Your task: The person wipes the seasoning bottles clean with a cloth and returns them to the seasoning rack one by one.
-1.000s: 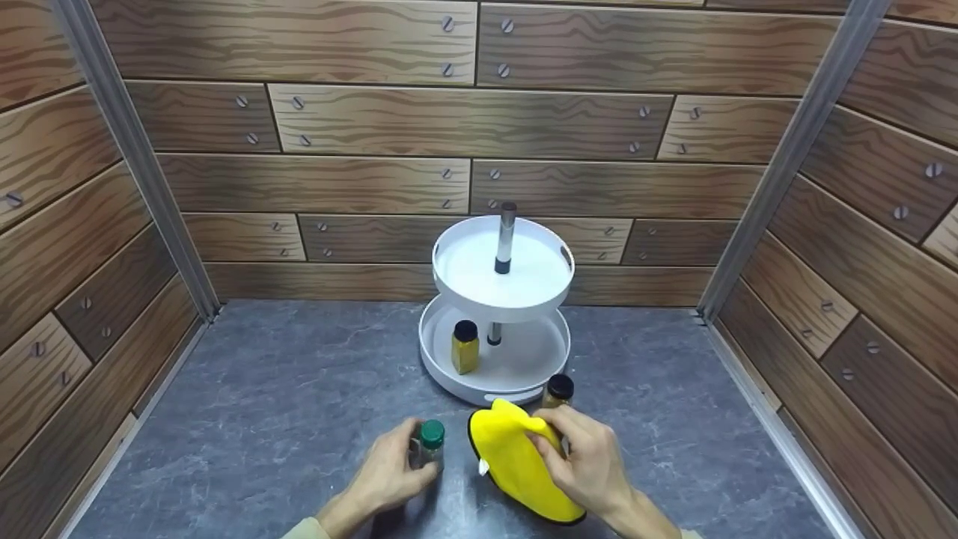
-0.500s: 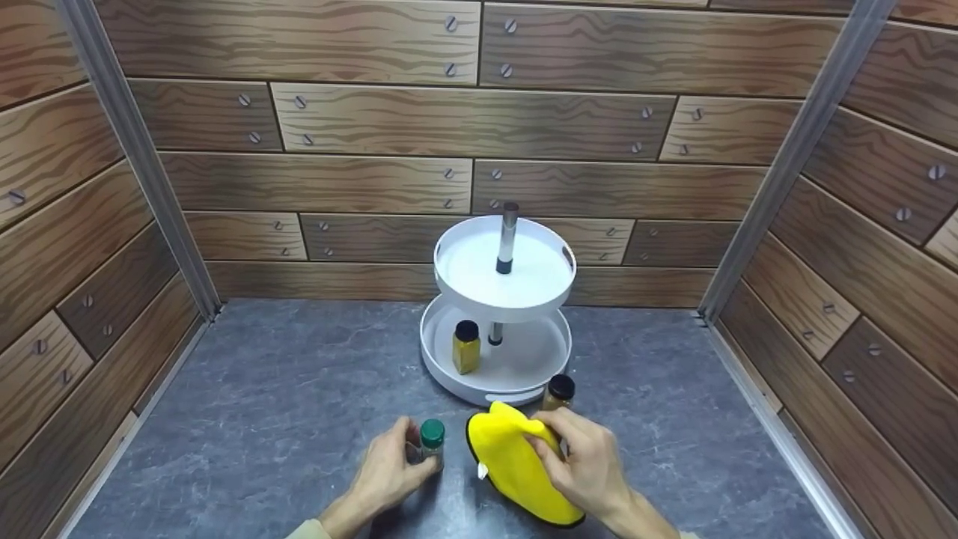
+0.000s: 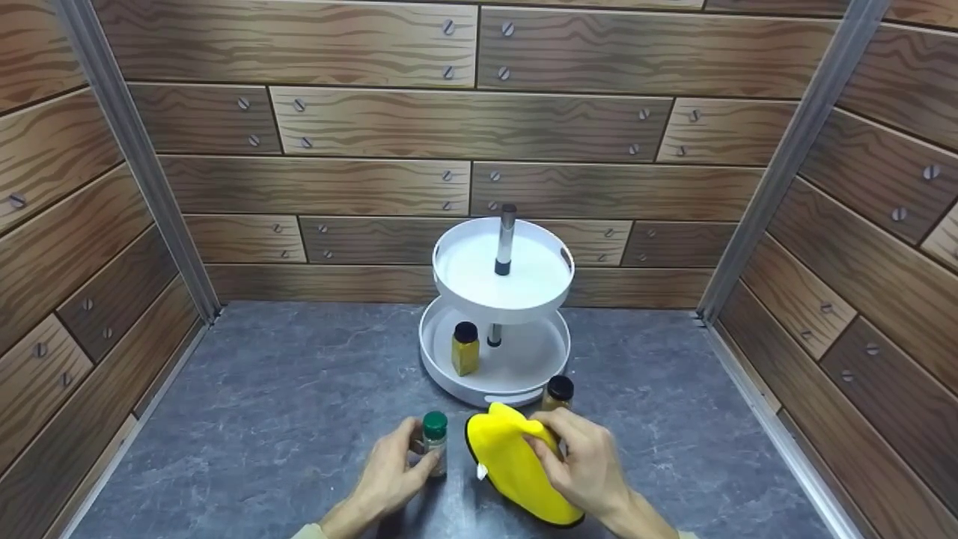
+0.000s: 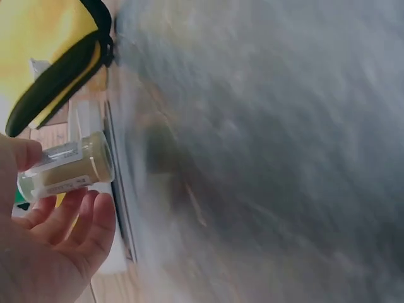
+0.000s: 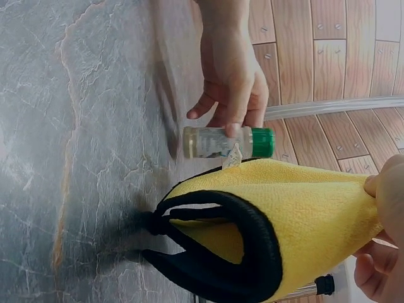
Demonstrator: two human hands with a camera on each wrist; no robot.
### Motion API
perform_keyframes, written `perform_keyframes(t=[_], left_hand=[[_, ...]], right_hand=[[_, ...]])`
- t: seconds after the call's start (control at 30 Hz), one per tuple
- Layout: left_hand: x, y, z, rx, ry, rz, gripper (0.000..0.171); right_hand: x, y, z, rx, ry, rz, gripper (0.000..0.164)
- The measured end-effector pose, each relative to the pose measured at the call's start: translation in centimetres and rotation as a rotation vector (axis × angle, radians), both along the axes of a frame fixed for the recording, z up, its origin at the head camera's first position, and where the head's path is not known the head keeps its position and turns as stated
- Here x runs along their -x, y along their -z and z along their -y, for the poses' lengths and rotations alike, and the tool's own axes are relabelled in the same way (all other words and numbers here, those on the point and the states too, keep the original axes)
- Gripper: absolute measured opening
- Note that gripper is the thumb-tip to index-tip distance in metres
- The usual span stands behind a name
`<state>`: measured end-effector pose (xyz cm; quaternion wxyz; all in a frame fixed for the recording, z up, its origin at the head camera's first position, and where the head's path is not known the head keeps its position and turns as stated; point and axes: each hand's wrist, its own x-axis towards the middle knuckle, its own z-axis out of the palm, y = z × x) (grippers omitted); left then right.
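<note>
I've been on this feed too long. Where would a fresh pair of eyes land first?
Most likely on the bright yellow cloth, edged in black and pinched by the right hand at the front of the scene. Next, the white two-tier stand behind it, with a black-capped spice jar upright on its lower tier. Then the green-capped spice jar, held by the left hand just left of the cloth.
</note>
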<state>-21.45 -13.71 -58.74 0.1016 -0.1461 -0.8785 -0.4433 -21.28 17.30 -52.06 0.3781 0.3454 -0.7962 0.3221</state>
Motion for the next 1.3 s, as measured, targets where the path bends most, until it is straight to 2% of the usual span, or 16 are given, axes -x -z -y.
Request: perform_keyframes(t=[0.3,0.47,0.67,1.0,1.3], left_hand=[[-0.8,-2.1,-1.5,-0.093,0.067,-0.004,0.03],[-1.1,-3.0,-2.2,-0.108,0.097,-0.026,0.03],[-1.3,-3.5,-2.9,-0.086,0.102,-0.04,0.03],[-1.7,-3.8,-4.3,-0.112,0.096,-0.166,0.033],[-2.1,-4.6,-5.4,-0.178,0.12,-0.143,0.032]], right_hand=[[0.1,-0.7,0.5,0.006,0.038,-0.02,0.026],[0.3,-1.3,1.1,0.021,0.044,-0.035,0.024],[0.6,-1.7,2.0,0.037,0.016,-0.055,0.026],[0.5,-1.8,2.9,0.035,-0.002,-0.049,0.026],[0.3,-1.7,3.5,0.04,-0.034,-0.039,0.031]])
